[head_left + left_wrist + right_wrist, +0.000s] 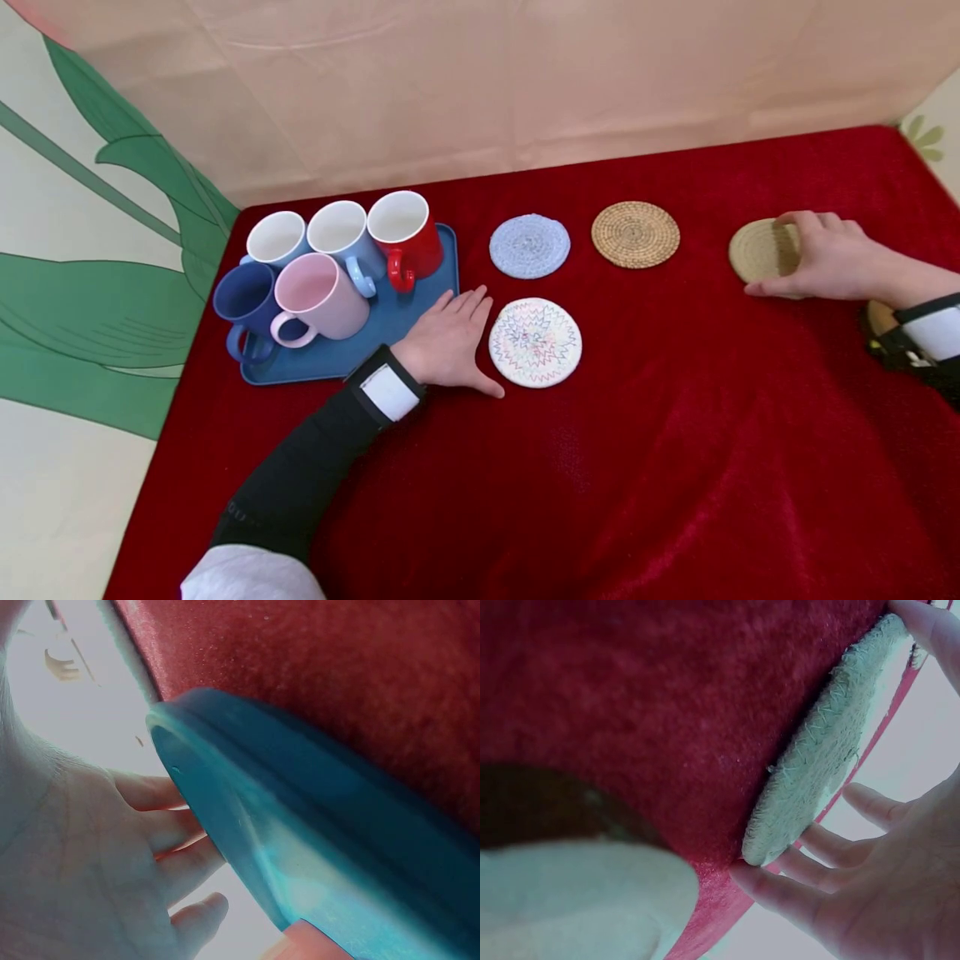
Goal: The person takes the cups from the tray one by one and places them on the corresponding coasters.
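Note:
My left hand (447, 340) is spread flat between the blue tray and a round white coaster (535, 342) with a zigzag pattern in several colours. Its thumb and fingers point toward the coaster's left side, holding nothing. At the far right, my right hand (832, 257) spans a round beige woven coaster (756, 250). The thumb touches one edge and a finger the opposite edge, as the right wrist view also shows along the stitched rim of the coaster (810, 765). The coaster's right part is hidden by this hand.
The blue tray (401, 321) holds several mugs: a red mug (420, 248), two light blue ones, a pink mug (333, 304) and a dark blue mug (247, 300). Behind lie a light blue coaster (529, 246) and a tan woven coaster (635, 234). Red cloth (637, 467) covers the table.

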Demonstrator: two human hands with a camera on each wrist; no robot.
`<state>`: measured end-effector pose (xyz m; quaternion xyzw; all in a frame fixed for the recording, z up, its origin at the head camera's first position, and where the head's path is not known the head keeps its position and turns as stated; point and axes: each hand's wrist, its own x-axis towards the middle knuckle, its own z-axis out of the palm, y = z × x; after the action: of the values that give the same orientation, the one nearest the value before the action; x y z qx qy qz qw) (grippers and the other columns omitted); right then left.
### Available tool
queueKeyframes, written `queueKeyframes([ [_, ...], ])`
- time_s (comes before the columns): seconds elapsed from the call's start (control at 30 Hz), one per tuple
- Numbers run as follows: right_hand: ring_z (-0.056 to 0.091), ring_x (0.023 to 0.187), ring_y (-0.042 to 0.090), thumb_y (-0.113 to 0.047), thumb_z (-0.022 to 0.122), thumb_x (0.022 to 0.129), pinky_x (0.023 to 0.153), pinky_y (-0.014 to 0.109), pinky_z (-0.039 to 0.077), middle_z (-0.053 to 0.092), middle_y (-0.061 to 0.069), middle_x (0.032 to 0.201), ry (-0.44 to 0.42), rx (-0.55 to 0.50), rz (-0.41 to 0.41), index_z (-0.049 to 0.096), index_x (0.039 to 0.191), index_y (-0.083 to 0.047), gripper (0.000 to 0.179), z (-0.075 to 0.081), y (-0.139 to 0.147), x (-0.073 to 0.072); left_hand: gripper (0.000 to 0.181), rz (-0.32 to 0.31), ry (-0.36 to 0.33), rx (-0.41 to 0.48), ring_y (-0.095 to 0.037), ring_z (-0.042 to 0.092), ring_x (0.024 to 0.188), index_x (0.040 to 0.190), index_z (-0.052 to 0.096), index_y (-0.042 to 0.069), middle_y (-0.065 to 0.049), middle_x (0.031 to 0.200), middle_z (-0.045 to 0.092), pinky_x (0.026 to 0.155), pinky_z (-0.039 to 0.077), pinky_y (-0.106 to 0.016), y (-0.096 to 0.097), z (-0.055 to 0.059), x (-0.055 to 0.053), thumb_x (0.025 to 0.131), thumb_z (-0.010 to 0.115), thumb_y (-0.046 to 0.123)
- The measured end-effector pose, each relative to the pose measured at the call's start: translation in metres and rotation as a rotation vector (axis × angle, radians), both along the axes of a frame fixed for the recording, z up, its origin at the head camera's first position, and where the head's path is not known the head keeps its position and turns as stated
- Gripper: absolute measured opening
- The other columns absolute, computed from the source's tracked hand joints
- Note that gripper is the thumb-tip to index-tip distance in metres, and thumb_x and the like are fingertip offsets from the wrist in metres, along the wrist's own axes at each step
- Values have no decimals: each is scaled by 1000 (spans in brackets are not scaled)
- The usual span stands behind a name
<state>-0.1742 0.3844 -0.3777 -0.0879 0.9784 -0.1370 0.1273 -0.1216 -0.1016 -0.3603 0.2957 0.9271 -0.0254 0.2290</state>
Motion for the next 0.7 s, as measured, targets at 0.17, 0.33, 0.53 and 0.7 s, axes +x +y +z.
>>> queueKeyframes([
  [0.17,30,117,66,-41,82,81,96,70,28,35,49,126,-1,-6,13,27,140,21,102,-2,-2,2,123,2,-1,2,-31,19,154,161,19,2,-15,168,19,126,9,-47,-1,0,0,76,72,74],
  [0.33,28,118,68,-42,83,80,96,71,29,33,49,128,-9,-9,17,27,141,20,103,-3,-4,6,123,-1,-6,4,-32,19,154,161,19,2,-15,168,19,126,9,-48,-2,0,-1,76,72,73],
  [0.53,29,118,68,-42,85,79,94,72,31,31,49,131,-14,-9,30,28,142,18,104,-3,-9,13,123,-2,-5,5,-31,19,154,161,19,2,-14,168,18,126,9,-47,-1,1,-1,76,72,73],
  [0.7,31,116,66,-38,88,76,94,70,32,35,47,129,-4,-30,50,30,141,18,103,-4,-15,20,123,2,-14,6,-31,18,154,161,19,2,-14,169,17,126,8,-47,0,1,-1,77,72,73],
])
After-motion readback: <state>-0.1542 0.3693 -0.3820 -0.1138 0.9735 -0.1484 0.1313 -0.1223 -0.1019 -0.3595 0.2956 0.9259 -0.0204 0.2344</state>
